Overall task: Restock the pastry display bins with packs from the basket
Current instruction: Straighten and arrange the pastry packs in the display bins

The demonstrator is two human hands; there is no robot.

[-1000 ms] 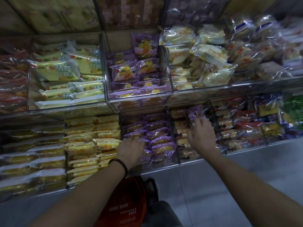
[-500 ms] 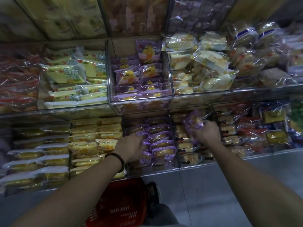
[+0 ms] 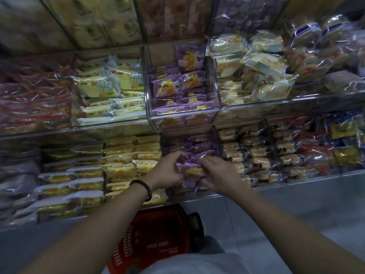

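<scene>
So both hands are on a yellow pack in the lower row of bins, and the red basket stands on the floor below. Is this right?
The colour is wrong. In the head view the left hand and right hand are on a purple pack, not a yellow one, in the lower row. The red basket stands on the floor below.

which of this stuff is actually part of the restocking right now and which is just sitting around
In the job:
purple pack, gripped by left hand and right hand
lower purple bin
red basket

Just lying about:
yellow packs
upper purple bin
clear-wrapped pastries
</scene>
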